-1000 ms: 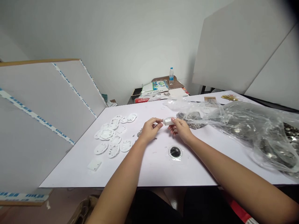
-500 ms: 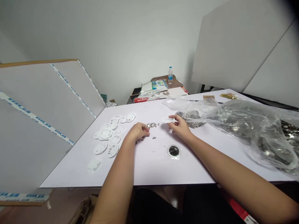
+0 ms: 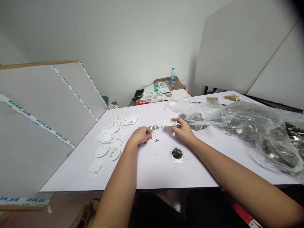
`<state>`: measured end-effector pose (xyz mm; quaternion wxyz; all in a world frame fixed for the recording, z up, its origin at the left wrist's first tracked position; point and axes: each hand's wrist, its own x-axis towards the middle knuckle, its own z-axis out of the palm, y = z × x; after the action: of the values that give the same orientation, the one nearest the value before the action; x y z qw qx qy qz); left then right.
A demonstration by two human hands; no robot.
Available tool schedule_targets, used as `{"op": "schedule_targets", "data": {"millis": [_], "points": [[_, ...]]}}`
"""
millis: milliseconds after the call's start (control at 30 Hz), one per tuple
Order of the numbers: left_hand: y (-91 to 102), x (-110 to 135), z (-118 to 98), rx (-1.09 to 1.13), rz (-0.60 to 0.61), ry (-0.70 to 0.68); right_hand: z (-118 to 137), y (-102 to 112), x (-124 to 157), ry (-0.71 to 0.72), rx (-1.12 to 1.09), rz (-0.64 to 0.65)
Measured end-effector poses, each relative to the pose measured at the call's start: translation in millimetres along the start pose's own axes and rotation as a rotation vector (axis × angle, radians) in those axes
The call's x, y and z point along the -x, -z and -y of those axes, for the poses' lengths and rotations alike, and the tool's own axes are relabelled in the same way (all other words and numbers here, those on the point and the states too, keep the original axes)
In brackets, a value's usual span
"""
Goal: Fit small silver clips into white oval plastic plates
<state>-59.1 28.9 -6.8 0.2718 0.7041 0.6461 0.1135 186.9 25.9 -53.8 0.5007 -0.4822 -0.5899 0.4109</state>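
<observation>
White worktable point(image 3: 152, 172), surface layout: round white plastic discs point(image 3: 108, 141) grouped left, 1 square white card point(image 3: 95, 168), loose metal fittings point(image 3: 155, 128) mid-surface, 1 film-wrapped black-centred disc point(image 3: 176, 154), clear plastic bag point(image 3: 257, 136) right.

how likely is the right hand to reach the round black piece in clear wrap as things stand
Probably yes: the right hand is just up the table from the round black piece in clear wrap, with nothing visible between them. It is holding a white plastic disc, which it may need to put down first.

— What's the white piece?
— A flat oval plastic disc point(image 3: 170, 123), gripped at its edge by the right hand point(image 3: 182, 129).
— And the metal bits?
— Tiny silver fittings point(image 3: 155, 128), loosely clumped just beside the left hand point(image 3: 140, 135).
</observation>
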Motion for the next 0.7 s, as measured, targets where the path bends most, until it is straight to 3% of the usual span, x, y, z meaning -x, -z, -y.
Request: {"op": "schedule_targets", "data": {"millis": [167,233,433,700], "points": [[-5.5,-2,-12,0.254,-0.204,-0.231,1,0,2,0.079,0.029,0.045],[-9.1,-2,-20,0.365,-0.231,-0.297,1,-1,3,0.146,0.063,0.068],[-21.9,-4,-33,0.475,-0.281,-0.328,0,-2,4,0.269,0.121,0.122],[-30.7,-5,-34,0.403,-0.364,-0.378,0,-1,4,0.327,0.188,0.106]]}}
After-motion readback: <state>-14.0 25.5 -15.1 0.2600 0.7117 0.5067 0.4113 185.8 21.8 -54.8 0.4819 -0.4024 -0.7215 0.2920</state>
